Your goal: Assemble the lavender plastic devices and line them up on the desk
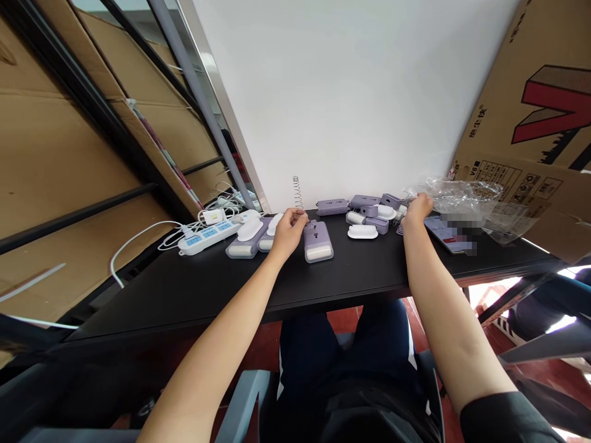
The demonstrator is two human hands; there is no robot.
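Note:
My left hand [290, 232] is pinched closed beside the top end of a lilac case [317, 237] with a white roller-like end. A thin coil spring [296, 192] rises upright from its fingertips. My right hand [419, 208] reaches to the back right with its fingers bent together, at the edge of a clear plastic bag [462, 192]. What those fingers hold is hidden. Left of my left hand lie a second lilac case [242, 247] and another partly covered one, with white oval pieces on them. Between my hands rest lilac shells [332, 207] and a white oval brush-like piece [362, 232].
A white power strip [210, 237] with tangled cables is at the left of the black table [351, 271]. A phone [446, 234] lies right of my right forearm. A large cardboard box [521, 123] stands at the right; a white panel [351, 98] closes off the back.

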